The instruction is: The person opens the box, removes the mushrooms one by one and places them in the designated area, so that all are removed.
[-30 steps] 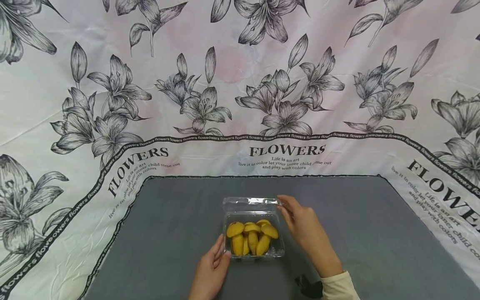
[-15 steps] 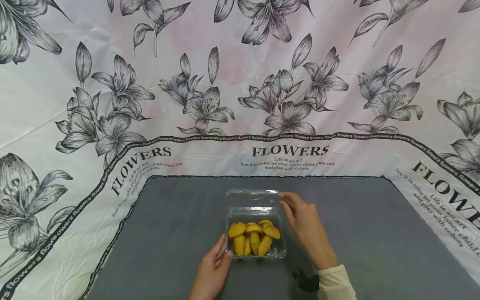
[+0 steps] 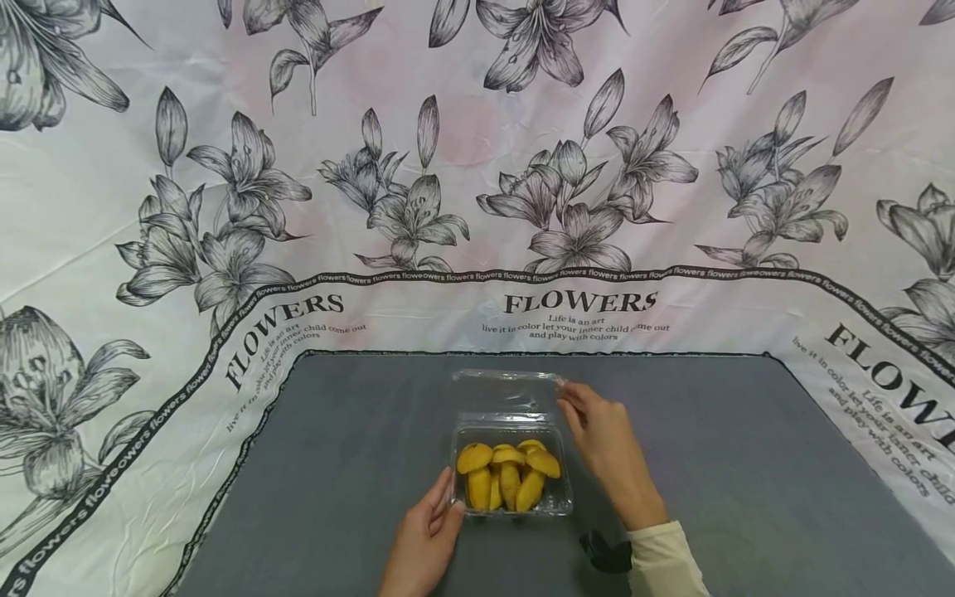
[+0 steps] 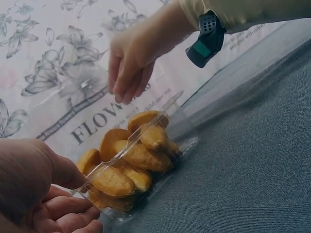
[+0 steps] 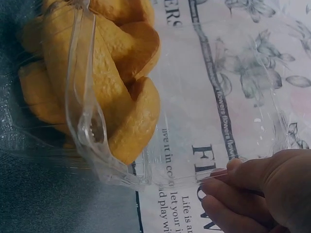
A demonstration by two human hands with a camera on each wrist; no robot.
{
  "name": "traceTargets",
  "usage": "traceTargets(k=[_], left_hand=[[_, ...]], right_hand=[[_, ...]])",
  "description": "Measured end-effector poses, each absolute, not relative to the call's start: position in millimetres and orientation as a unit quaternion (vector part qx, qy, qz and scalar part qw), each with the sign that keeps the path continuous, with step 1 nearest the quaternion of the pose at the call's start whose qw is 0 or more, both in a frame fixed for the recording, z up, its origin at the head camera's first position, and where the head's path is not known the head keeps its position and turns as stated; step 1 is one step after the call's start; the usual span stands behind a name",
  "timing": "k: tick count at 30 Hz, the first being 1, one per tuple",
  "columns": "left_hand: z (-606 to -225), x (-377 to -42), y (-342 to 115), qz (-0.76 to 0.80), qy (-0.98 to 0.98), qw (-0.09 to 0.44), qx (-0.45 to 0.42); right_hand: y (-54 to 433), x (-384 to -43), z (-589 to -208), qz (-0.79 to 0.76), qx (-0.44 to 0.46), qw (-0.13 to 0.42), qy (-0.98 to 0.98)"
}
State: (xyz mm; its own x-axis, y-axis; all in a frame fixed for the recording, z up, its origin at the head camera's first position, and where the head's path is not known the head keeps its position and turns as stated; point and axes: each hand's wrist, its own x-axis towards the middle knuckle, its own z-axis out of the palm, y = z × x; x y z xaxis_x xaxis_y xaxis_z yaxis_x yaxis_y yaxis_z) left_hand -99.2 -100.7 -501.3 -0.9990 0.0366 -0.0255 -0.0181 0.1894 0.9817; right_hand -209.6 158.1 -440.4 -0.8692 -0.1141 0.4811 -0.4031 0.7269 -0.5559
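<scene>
In the lower centre of the head view, a clear plastic container (image 3: 561, 499) sits on the grey surface (image 3: 351, 464), its clear lid (image 3: 503, 391) raised along the side towards the top of the frame; yellow mushrooms (image 3: 510, 481) lie inside, caps up-frame; the left hand (image 3: 424, 535), at bottom centre, pinches the container's left rim between thumb and fingers; the right hand (image 3: 610, 444), right of centre, pinches the lid's upper right corner, thumb and fingertips closed on the thin plastic; a flowered cloth (image 3: 574, 232) fills the upper frame.
</scene>
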Motion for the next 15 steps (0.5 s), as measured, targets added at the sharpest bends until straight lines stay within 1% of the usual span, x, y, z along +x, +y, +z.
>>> traceTargets(k=[9,15], left_hand=[[-502.0,-100.4,-100.3,0.639,0.769,0.027,0.004],[-501.6,-100.2,-99.9,0.638,0.769,0.030,0.000]], right_hand=[[156.6,-213.2,-445.8,0.338,0.134,0.211,-0.907],[156.7,-217.0,-452.4,0.335,0.124,0.194,-0.914]])
